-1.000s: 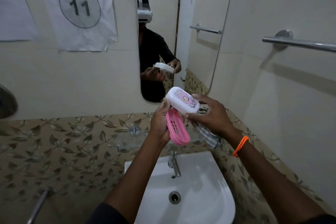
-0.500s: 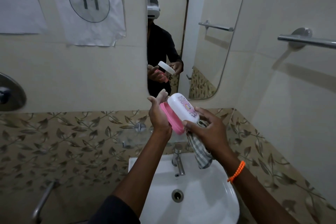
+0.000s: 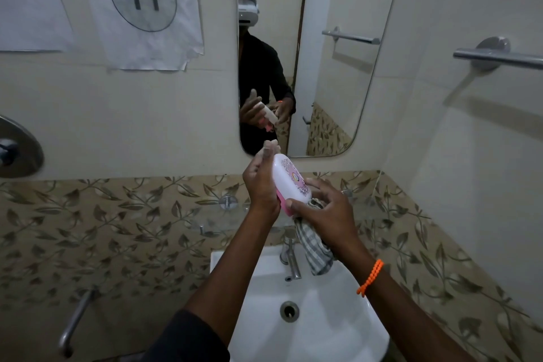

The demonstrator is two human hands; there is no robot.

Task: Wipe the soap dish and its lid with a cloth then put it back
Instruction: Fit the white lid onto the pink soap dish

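The white lid point(image 3: 289, 179) with a pink printed pattern lies against the pink soap dish point(image 3: 284, 205), the two pressed together and tilted on edge above the sink. My left hand point(image 3: 261, 185) cups the dish from behind, fingers up. My right hand point(image 3: 323, 209) pinches the lid's lower end with thumb and fingers. A grey checked cloth point(image 3: 313, 250) hangs from under my right palm, held there together with the lid. Most of the pink dish is hidden by the lid and my left hand.
A white sink point(image 3: 323, 317) with a chrome tap point(image 3: 291, 258) sits below my hands. A glass shelf point(image 3: 211, 214) runs along the leaf-patterned tiles. A mirror point(image 3: 338, 53) hangs ahead. A towel bar point(image 3: 499, 57) sticks out at the right, a grab bar point(image 3: 75, 317) at the lower left.
The lid, held apart above the pink dish, has come down onto it and now covers it. Both hands have drawn closer together.
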